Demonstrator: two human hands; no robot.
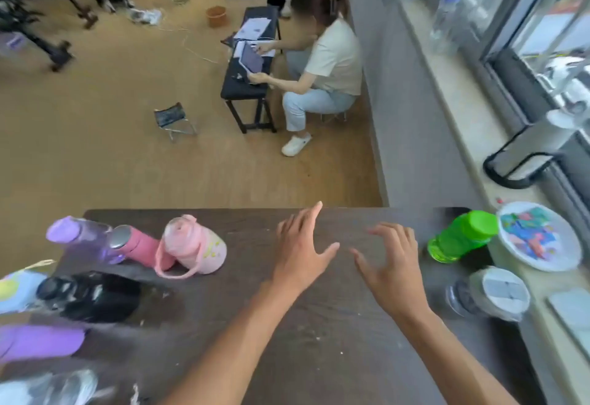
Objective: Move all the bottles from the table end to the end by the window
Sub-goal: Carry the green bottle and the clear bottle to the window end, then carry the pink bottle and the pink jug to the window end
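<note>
Both forearms reach over the dark table (319, 340). Left hand (300, 245) and right hand (392, 264) hover mid-table, fingers spread, holding nothing. At the window end: green bottle (459, 238) and a clear bottle w/ grey lid (491, 292). At the far-left end: pale pink bottle (194, 248), pink flask (134, 245), purple-capped bottle (76, 235), black bottle (86, 296), blurry.

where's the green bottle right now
In the head view the green bottle stands at the table's right end by the window, just left of a white plate on the sill, right of the empty right hand.
</note>
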